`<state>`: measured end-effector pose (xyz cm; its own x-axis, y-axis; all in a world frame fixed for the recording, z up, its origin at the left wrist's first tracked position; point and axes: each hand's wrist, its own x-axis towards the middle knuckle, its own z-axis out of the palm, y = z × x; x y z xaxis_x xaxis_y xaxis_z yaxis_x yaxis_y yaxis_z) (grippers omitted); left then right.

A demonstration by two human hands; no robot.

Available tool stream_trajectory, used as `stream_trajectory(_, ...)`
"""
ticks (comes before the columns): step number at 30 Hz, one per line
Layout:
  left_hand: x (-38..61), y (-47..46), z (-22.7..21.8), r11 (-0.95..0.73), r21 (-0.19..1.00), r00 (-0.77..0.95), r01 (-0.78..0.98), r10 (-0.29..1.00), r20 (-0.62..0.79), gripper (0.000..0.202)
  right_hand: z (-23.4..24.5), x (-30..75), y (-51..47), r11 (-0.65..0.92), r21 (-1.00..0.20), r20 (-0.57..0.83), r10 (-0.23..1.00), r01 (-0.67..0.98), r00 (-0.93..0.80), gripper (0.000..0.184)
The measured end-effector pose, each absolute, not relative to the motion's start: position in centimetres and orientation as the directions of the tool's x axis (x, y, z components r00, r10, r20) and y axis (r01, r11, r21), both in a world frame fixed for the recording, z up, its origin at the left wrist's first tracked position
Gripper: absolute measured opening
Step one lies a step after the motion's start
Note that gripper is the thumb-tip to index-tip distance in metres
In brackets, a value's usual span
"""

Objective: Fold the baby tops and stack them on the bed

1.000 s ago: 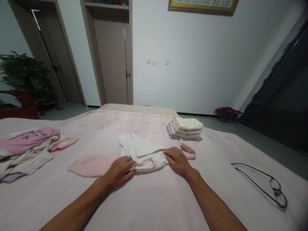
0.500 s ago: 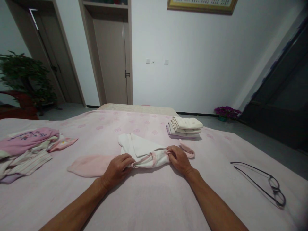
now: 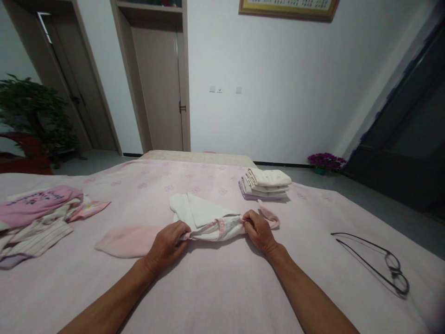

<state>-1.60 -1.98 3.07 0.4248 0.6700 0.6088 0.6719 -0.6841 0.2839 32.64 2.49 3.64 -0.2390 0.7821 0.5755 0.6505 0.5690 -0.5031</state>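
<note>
A small white garment with pink sleeves and pink trim, seemingly a baby top [image 3: 205, 211], lies in front of me on the pink sheet. My left hand [image 3: 169, 243] pinches its near edge at the left, fingers closed on the cloth. At the right end of that same edge, my right hand [image 3: 259, 230] is also closed on the fabric. Between the hands the edge is bunched and pulled fairly straight. One pink sleeve [image 3: 125, 240] spreads flat to the left; the other [image 3: 269, 215] curls beyond my right hand. My fingertips are partly hidden in the cloth.
A stack of folded cloths [image 3: 266, 184] sits beyond my right hand. Loose clothes [image 3: 41, 211] are heaped at the left. Black-framed glasses [image 3: 392, 269] lie at the right on the pink flowered sheet [image 3: 222, 297]. Purple flowers [image 3: 326, 161] stand on the floor behind.
Both hands keep their hold on the garment's near edge, which is drawn slightly straighter. The whole view has shifted a little.
</note>
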Motion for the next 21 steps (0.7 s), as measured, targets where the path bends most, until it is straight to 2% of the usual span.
stream_trajectory(7, -1.4, -2.2, 3.1, -0.645, 0.334, 0.407, 0.688, 0.723, 0.558, 0.006, 3.5, 32.4, 2.4, 0.582, -0.524, 0.540, 0.792, 0.622, -0.285, 0.016)
stream_trajectory(12, -1.3, -2.2, 3.0, -0.634, 0.355, 0.399, 0.687, 0.737, 0.545, 0.007, 4.2, 30.7, 1.6, 0.708, -0.416, 0.523, 0.699, 0.570, -0.487, 0.040)
stream_trajectory(14, -1.1, -2.4, 3.1, -0.618, 0.383, 0.388, 0.686, 0.756, 0.527, 0.009, 4.3, 29.9, 1.2, 0.724, -0.368, 0.498, 0.683, 0.583, -0.534, 0.036)
stream_trajectory(17, -0.5, -2.7, 3.5, -0.542, 0.483, 0.355, 0.688, 0.831, 0.428, 0.017, 4.0, 29.1, 1.0, 0.731, -0.319, 0.486, 0.673, 0.603, -0.558, 0.021)
stream_trajectory(21, 0.3, -3.1, 4.6, -0.459, 0.599, 0.344, 0.656, 0.888, 0.304, 0.026, 3.6, 28.8, 1.2, 0.722, -0.298, 0.486, 0.678, 0.625, -0.552, 0.021)
